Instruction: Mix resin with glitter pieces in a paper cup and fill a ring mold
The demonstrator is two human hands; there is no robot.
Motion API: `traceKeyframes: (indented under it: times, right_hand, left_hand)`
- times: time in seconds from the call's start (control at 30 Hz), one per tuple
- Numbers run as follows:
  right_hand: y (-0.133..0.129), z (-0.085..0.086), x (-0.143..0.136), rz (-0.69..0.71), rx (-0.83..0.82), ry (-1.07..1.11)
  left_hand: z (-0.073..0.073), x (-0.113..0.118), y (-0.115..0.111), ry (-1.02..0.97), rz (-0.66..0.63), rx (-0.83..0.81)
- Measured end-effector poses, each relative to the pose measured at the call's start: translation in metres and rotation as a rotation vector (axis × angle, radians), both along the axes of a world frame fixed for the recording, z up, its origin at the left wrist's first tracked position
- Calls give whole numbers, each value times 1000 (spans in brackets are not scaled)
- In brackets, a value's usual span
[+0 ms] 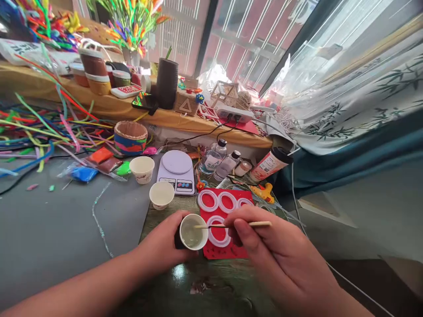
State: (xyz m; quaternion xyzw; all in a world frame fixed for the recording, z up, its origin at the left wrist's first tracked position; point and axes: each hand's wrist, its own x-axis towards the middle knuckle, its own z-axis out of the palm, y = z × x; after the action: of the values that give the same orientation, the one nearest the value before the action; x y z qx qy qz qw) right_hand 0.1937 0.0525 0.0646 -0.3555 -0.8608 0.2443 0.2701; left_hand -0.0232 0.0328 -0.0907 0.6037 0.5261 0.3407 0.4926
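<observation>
My left hand (165, 240) is wrapped round a paper cup (193, 237) holding a clear, slightly yellowish liquid. Between the fingers of my right hand (267, 246) is a thin wooden stick (259, 224), its far end inside the cup. Beneath and beyond the right hand, several pale ring-shaped molds (208, 200) lie on a red sheet (211, 253); the fingers hide part of them. Two more paper cups, one nearer (161, 196) and one farther (142, 169), stand left of the held cup, beside a white kitchen scale (176, 163).
Clear bottles (227, 166) and a lidded drink cup (271, 164) stand behind the red sheet. A yellow glue gun (263, 193) lies to the right. Colored clay packets (84, 173) and a painted pot (131, 138) are at the left. A shelf (185, 121) with jars runs behind.
</observation>
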Motion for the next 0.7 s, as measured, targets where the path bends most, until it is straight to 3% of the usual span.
traceKeyframes:
  times: [0.27,0.47,0.7]
  right_hand:
    - [5,4,-2,-59,-39,-33]
    - [4,-4,-2,-156,-44,29]
    - [2,-6,-4,-163,-47,48]
  left_hand:
    - [-4,-1,0,-47,-11,-12]
    - [-4,-1,1,-46,-24,-12]
    - [0,0,2,-56,-9,6]
